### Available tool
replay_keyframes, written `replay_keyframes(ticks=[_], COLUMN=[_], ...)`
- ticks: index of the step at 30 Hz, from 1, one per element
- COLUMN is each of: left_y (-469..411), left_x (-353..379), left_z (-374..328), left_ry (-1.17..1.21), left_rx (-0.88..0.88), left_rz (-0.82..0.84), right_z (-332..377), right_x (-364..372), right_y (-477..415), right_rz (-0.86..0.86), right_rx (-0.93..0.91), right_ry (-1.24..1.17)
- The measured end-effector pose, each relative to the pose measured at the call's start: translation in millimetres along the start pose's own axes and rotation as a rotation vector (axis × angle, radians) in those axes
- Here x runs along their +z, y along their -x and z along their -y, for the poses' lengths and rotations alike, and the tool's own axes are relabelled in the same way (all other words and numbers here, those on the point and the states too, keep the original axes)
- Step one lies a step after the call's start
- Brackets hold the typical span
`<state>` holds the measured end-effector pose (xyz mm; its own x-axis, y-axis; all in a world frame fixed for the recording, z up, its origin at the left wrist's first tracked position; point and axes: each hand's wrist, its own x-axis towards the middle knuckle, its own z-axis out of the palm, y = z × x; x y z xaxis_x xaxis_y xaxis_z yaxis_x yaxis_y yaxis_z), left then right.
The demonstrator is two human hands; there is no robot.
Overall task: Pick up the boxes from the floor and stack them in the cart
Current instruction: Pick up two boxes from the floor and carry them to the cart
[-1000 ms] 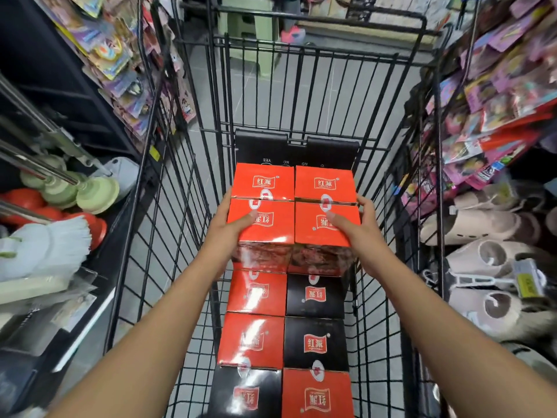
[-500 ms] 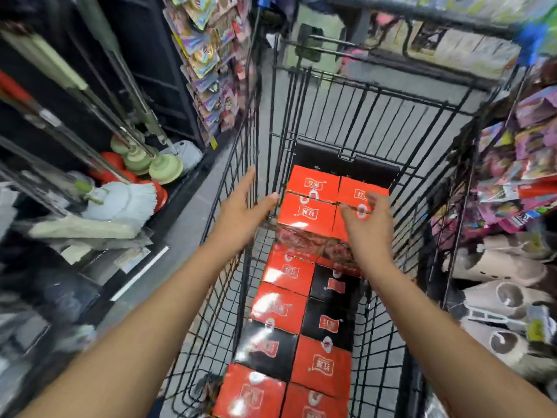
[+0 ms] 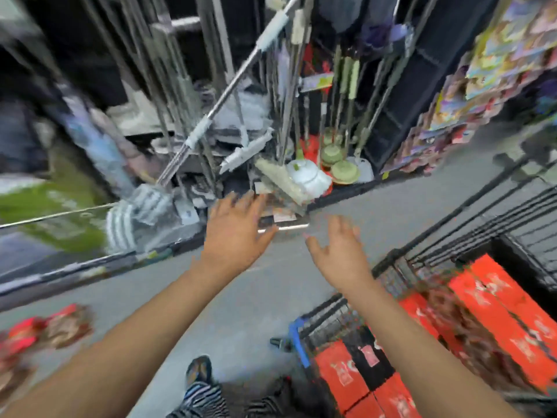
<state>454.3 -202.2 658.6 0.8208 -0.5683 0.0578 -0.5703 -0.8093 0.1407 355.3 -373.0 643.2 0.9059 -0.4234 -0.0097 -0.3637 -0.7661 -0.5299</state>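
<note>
Stretching across the middle of the blurred view, the grey floor [image 3: 256, 303] runs between a dark shelf unit crowded with long-handled mops and brooms [image 3: 271, 116] at the top and the black wire cart [image 3: 452, 236] at the lower right. A wall of colourful hanging packets [image 3: 497, 70] fills the upper right corner. Inside the cart lie the stacked boxes [image 3: 497, 312], mostly red with a few black ones among them, packed side by side in rows; their printing is too smeared to read. Well apart from the cart, at the lower left edge, more red and brown boxes on the floor [image 3: 45, 330] sit in a loose cluster, heavily blurred. Both bare forearms reach forward over the floor. The left hand [image 3: 235, 233] hovers in front of the shelf base with its fingers spread and straight, holding nothing. The right hand [image 3: 340, 251] hangs just left of the cart's rim, fingers likewise splayed and empty, apart from the left. Below them show striped trouser legs [image 3: 205, 399] and a sandalled foot [image 3: 199, 369]. A blue fitting [image 3: 297, 333] marks the cart's near corner.
</note>
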Motion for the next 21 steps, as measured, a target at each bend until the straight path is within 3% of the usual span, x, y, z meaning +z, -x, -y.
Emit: replay_keyframes(ticks=[10, 16, 21], left_y=[146.2, 243.4, 308.8], left_x=[-21.0, 0.4, 15.2], left_z=[185.3, 295.2, 391.4], left_ry=[-0.204, -0.089, 0.028], left_rx=[-0.498, -0.818, -0.868], left_rz=[0.103, 0.118, 0.087], right_z=[175.3, 261.1, 349.4], right_x=[103.9, 193.6, 283.5], right_y=[2.7, 29.8, 66.9], right_rz=[0.280, 0.403, 0.456], right_rx=[-0.495, -0.607, -0.681], right_ry=[0.471, 0.622, 0.691])
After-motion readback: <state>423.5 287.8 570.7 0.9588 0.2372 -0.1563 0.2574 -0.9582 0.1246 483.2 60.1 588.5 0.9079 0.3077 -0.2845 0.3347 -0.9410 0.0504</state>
